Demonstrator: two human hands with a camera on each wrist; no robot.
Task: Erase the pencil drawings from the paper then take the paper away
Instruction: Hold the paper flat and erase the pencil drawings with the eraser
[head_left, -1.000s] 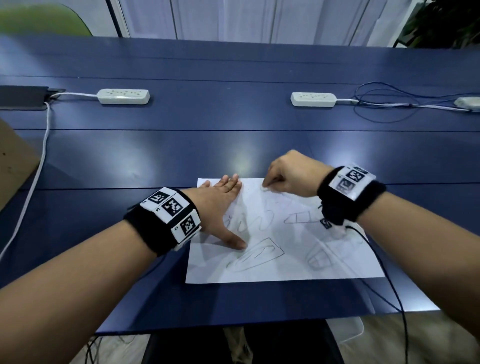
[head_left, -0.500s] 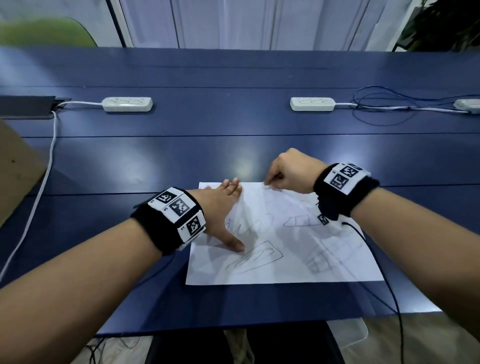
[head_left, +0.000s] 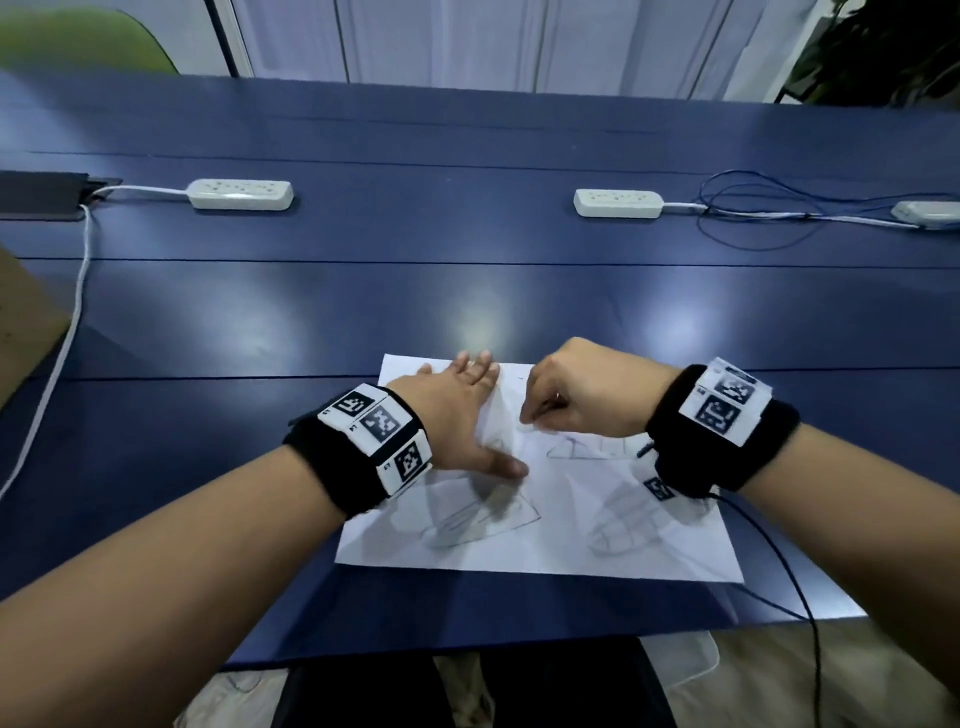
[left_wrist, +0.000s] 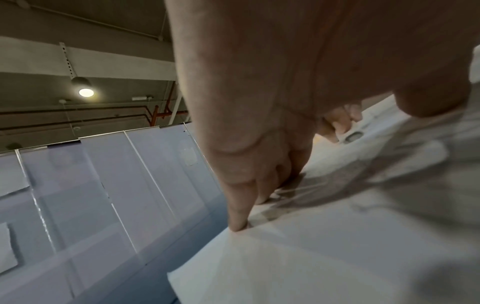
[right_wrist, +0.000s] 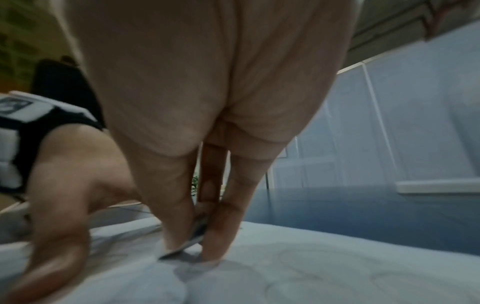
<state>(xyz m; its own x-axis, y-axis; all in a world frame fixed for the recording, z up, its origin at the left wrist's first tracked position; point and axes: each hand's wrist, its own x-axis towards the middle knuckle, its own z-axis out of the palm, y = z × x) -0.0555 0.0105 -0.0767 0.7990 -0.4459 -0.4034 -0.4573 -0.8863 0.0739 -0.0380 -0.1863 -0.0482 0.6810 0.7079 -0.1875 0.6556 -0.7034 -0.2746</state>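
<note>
A white paper with faint pencil drawings lies on the blue table near its front edge. My left hand lies flat on the paper's upper left part, fingers straight and thumb spread, pressing it down; the left wrist view shows the fingertips on the paper. My right hand is curled just right of it, tips down on the sheet. In the right wrist view its thumb and fingers pinch a small eraser against the paper, which bunches slightly there.
Two white power strips lie across the far side, a third at the right edge, with blue wires. A white cable runs down the left past a cardboard piece. A black cable hangs from my right wrist.
My right hand has slid from the paper's far edge toward me, onto the drawings. The left hand has stayed flat on the sheet.
</note>
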